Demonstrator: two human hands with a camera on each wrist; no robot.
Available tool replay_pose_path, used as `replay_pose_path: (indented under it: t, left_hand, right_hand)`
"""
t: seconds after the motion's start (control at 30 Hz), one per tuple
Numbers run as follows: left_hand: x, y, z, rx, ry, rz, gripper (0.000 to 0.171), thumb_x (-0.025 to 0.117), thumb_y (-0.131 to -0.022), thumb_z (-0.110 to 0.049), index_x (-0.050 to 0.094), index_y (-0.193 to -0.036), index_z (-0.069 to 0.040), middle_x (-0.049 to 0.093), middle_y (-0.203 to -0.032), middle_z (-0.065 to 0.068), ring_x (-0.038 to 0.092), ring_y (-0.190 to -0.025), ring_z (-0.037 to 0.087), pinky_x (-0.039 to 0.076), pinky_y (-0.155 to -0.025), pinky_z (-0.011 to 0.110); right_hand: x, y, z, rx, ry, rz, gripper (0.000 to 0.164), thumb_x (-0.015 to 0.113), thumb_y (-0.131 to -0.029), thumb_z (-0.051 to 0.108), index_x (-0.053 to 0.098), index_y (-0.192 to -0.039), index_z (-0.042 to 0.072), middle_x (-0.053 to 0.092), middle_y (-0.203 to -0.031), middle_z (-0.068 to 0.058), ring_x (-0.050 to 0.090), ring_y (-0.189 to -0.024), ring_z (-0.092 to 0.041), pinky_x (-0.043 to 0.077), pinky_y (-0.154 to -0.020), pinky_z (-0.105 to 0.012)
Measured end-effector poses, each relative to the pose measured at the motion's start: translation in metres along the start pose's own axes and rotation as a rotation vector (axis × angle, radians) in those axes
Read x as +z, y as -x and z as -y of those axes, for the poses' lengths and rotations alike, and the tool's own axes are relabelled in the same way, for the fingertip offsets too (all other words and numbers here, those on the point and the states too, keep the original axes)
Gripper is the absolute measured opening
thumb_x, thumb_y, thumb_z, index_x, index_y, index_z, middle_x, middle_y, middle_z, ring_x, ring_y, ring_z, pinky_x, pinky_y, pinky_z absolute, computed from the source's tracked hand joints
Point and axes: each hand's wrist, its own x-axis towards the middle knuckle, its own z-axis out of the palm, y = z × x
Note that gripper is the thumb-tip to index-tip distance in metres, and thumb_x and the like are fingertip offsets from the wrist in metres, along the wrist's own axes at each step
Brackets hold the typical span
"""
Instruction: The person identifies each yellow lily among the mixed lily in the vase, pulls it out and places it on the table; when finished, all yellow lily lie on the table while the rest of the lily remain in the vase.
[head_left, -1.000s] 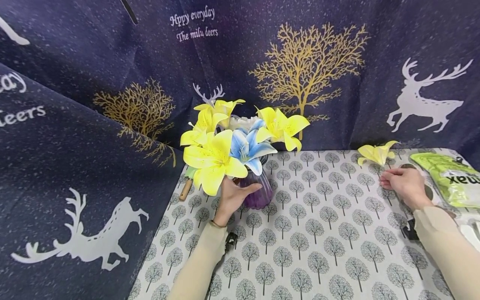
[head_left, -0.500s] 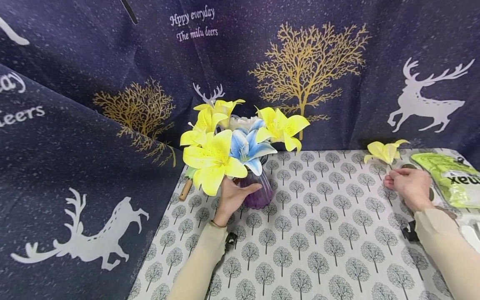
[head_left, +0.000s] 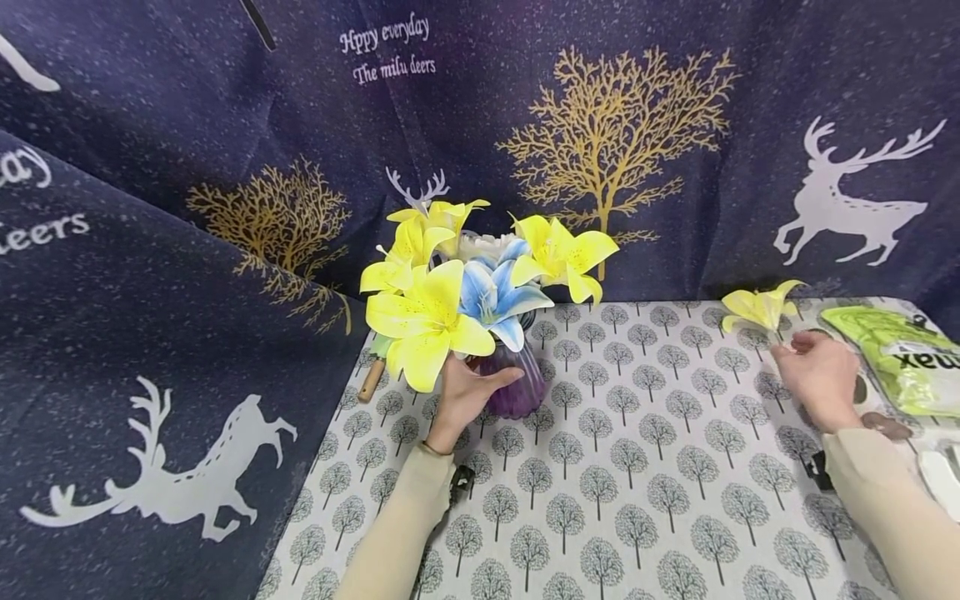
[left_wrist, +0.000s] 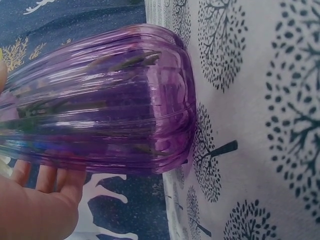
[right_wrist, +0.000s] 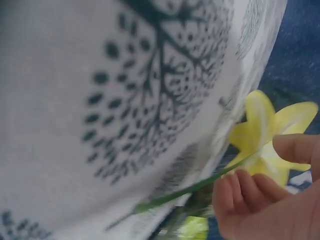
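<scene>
In the head view my left hand [head_left: 467, 390] grips the purple ribbed glass vase [head_left: 517, 385] around its left side. The left wrist view shows the fingers [left_wrist: 70, 182] against the vase [left_wrist: 115, 105], its base on the cloth and stems inside. Yellow lilies [head_left: 431, 321], a blue lily [head_left: 495, 293] and a white flower [head_left: 487, 244] spread above it. Far to the right, my right hand [head_left: 817, 375] holds a single yellow lily [head_left: 761, 307]. In the right wrist view its green stem [right_wrist: 185, 191] runs past my fingertips, with the bloom close behind the thumb.
A green plastic package [head_left: 892, 354] lies at the right back of the tree-printed tablecloth [head_left: 600, 450]. A wooden handle [head_left: 371, 379] sticks out left of the vase. White items [head_left: 941, 475] lie at the right edge. A dark blue curtain [head_left: 465, 150] hangs behind.
My right hand and its lily shifted right, then slightly back left, and the hand turned so its fingertips show less. My left hand and the vase have stayed put.
</scene>
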Motion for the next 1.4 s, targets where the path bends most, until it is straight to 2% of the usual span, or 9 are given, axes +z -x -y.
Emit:
replay_pose_path:
  t: [0.07,0.1,0.2,0.27,0.43,0.57,0.7,0.97,1.4]
  left_hand:
    - [0.000,0.000,0.000,-0.002,0.009,0.002,0.083,0.091,-0.064,0.003,0.050,-0.135,-0.008,0.059,-0.133,0.013,0.057,-0.129,0.032,0.048,-0.113,0.044]
    - [0.000,0.000,0.000,-0.002,0.013,0.003,0.083,0.091,-0.064,0.003,0.050,-0.135,-0.008,0.059,-0.133,0.013,0.057,-0.129,0.032,0.049,-0.113,0.044]
    - [0.000,0.001,0.000,-0.004,-0.028,-0.001,0.082,0.092,-0.064,-0.001,0.050,-0.134,-0.008,0.060,-0.132,0.012,0.059,-0.126,0.029,0.051,-0.111,0.041]
    - [0.000,0.001,-0.001,0.000,-0.059,-0.007,0.082,0.093,-0.064,-0.004,0.050,-0.134,-0.008,0.060,-0.131,0.011,0.060,-0.125,0.028,0.052,-0.109,0.040]
    - [0.001,0.001,-0.003,0.017,-0.150,-0.030,0.085,0.096,-0.062,-0.013,0.049,-0.134,-0.010,0.061,-0.130,0.010,0.060,-0.124,0.027,0.053,-0.108,0.042]
    - [0.002,0.002,-0.004,0.010,-0.194,-0.046,0.089,0.097,-0.062,-0.022,0.048,-0.136,-0.015,0.061,-0.131,0.007,0.059,-0.125,0.026,0.052,-0.109,0.043]
    - [0.001,0.003,-0.004,-0.005,-0.191,-0.058,0.091,0.098,-0.060,-0.023,0.048,-0.136,-0.017,0.061,-0.130,0.006,0.060,-0.124,0.025,0.051,-0.109,0.043]
    - [-0.001,0.001,-0.003,-0.030,-0.203,-0.049,0.091,0.098,-0.060,-0.026,0.049,-0.136,-0.019,0.062,-0.131,0.004,0.058,-0.126,0.025,0.049,-0.110,0.043]
    - [-0.003,0.005,-0.007,-0.122,-0.189,-0.047,0.088,0.097,-0.062,-0.028,0.050,-0.136,-0.021,0.061,-0.134,0.004,0.058,-0.129,0.027,0.049,-0.111,0.046]
  right_hand:
    - [0.002,0.007,0.009,-0.003,-0.016,-0.044,0.056,0.056,-0.098,0.033,0.053,-0.137,-0.008,0.058,-0.130,-0.037,0.050,-0.119,-0.055,0.035,-0.101,-0.063]
    - [0.003,0.010,0.014,0.000,-0.025,-0.062,0.056,0.056,-0.098,0.033,0.053,-0.137,-0.007,0.057,-0.131,-0.037,0.050,-0.121,-0.055,0.037,-0.099,-0.063]
    - [0.006,0.022,0.034,-0.006,-0.076,-0.094,0.052,0.059,-0.098,0.034,0.058,-0.136,-0.002,0.061,-0.131,-0.032,0.055,-0.118,-0.046,0.043,-0.092,-0.050]
    - [0.007,0.031,0.051,-0.029,-0.108,-0.104,0.048,0.063,-0.097,0.034,0.062,-0.132,0.002,0.067,-0.125,-0.026,0.062,-0.105,-0.030,0.044,-0.084,-0.034]
    - [0.011,0.056,0.098,-0.134,-0.255,-0.112,0.040,0.074,-0.091,0.031,0.070,-0.122,0.005,0.070,-0.090,0.016,0.052,-0.076,0.015,0.042,-0.067,-0.006]
    - [0.017,0.075,0.138,-0.255,-0.411,-0.042,0.035,0.076,-0.090,0.022,0.070,-0.119,0.003,0.059,-0.082,0.038,0.059,-0.073,0.015,0.051,-0.063,-0.005]
    - [0.022,0.093,0.179,-0.340,-0.501,0.076,0.033,0.076,-0.090,0.022,0.071,-0.119,0.006,0.065,-0.087,0.030,0.064,-0.076,0.008,0.056,-0.066,-0.011]
    - [0.047,0.109,0.245,-0.448,-0.638,0.181,0.022,0.076,-0.090,0.016,0.076,-0.110,0.007,0.076,-0.104,-0.011,0.067,-0.078,-0.005,0.056,-0.067,-0.016]
    - [0.074,0.101,0.281,-0.469,-0.762,0.186,0.026,0.073,-0.090,0.010,0.076,-0.116,0.011,0.075,-0.111,-0.016,0.069,-0.083,0.003,0.060,-0.077,-0.017]
